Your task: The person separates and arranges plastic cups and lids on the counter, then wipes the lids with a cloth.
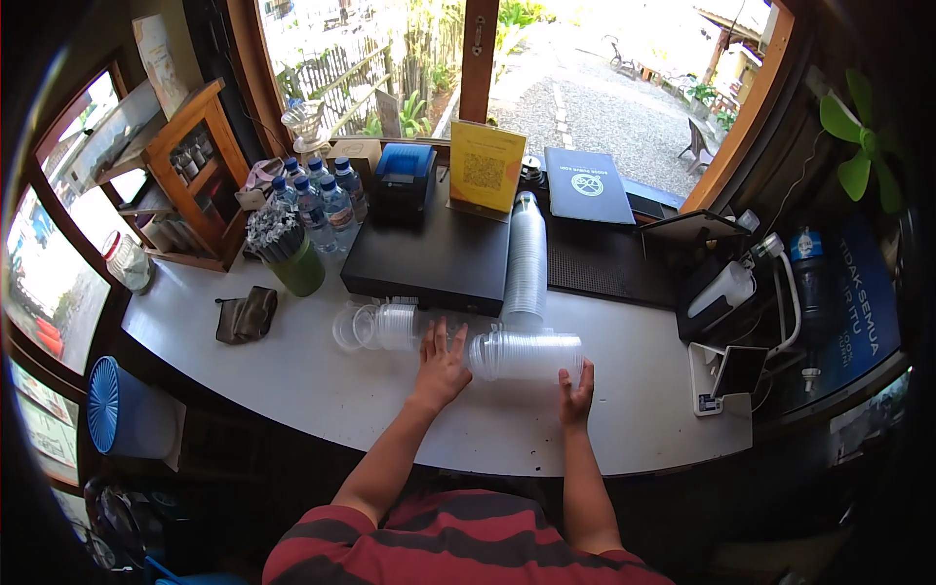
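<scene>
A stack of nested clear plastic ware (526, 356), cups or lids, lies on its side on the white counter. My right hand (576, 395) is at its right end, thumb on the near side and fingers around the end. My left hand (444, 363) rests palm down by the stack's left end, fingers spread and pointing away from me. Just left of those fingers lies a shorter stack of clear lids (395, 325), with loose round ones at its far left. Behind the right-hand stack, a long column of nested clear cups (527, 258) stretches toward the window.
A black box (429, 255) carries a yellow QR-code sign (486, 168). Left of it are several water bottles (338, 207), a green holder with straws (297, 270) and a dark pouch (246, 315). At right stand a small tablet stand (738, 372) and a black mat (604, 271).
</scene>
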{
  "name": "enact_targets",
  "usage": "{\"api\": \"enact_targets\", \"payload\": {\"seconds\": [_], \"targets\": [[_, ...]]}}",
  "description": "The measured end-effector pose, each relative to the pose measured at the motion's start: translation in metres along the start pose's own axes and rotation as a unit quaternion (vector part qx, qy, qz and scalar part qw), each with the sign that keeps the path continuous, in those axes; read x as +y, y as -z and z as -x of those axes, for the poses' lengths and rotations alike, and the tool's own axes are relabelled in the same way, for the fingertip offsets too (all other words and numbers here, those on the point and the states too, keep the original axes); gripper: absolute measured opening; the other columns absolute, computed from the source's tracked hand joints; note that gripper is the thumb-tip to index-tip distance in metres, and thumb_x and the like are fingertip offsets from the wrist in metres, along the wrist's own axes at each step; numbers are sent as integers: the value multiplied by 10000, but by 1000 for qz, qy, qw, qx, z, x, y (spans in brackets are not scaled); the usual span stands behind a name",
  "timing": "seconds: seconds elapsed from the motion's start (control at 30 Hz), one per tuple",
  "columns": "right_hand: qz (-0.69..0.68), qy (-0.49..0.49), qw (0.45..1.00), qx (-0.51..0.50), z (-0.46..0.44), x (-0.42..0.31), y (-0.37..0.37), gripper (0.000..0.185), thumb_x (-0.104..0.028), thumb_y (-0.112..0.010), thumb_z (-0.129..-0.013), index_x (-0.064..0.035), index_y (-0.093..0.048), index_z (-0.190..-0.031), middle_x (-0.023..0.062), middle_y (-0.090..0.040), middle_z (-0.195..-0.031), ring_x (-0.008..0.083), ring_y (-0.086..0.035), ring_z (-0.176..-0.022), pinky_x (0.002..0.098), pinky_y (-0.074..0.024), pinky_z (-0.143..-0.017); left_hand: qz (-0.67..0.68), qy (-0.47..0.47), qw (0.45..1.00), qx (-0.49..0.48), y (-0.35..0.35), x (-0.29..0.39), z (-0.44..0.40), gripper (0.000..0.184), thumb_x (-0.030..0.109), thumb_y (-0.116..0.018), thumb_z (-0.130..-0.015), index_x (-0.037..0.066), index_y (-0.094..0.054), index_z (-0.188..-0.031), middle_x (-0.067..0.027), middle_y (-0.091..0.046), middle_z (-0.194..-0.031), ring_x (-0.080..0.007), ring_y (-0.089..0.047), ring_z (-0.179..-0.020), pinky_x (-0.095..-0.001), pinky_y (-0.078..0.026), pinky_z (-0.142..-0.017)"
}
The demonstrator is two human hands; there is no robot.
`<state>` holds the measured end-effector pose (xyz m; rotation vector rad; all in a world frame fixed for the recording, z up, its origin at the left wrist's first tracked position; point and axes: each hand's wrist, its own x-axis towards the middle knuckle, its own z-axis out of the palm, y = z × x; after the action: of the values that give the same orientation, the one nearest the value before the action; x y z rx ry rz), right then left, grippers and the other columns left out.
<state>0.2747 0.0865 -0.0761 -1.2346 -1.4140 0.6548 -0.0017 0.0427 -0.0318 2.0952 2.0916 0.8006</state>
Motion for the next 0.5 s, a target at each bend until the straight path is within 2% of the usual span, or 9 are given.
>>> {"api": "enact_targets", "payload": {"seconds": [0.13,0.23,0.33,0.5], "targets": [[-17,-29,999,-22,0,-12,4,508,-425,-652,-910,-21,-553,-1200,176,-630,-1087,329,-577,-1018,444,-443,-921,17,24,998,-52,-8,-10,-11,775,216,-797,-754,128,-411,-1421,-236,-378,-1452,-441,-352,-1362,-514,-331,-1132],[-16,-29,999,-18,1,-11,3,497,-417,-654,-908,-21,-556,-1191,171,-633,-1072,325,-584,-1003,438,-449,-907,37,9,998,-48,-10,-19,-10,801,276,-834,-718,128,-430,-1394,-231,-423,-1419,-432,-377,-1346,-511,-334,-1123],[-5,-8,1000,0,-1,-1,0,483,-408,-656,-907,-15,-561,-1171,167,-644,-1021,317,-603,-949,431,-467,-870,101,22,994,-38,-5,-23,-4,798,269,-836,-695,105,-440,-1368,-227,-449,-1399,-427,-425,-1308,-505,-359,-1102],[-26,-10,1000,3,-2,-17,0,478,-411,-654,-906,-14,-565,-1157,159,-655,-979,312,-615,-899,429,-477,-843,242,-6,969,45,-11,-22,25,767,244,-764,-712,51,-410,-1364,-228,-460,-1375,-440,-483,-1241,-488,-384,-1088]]}}
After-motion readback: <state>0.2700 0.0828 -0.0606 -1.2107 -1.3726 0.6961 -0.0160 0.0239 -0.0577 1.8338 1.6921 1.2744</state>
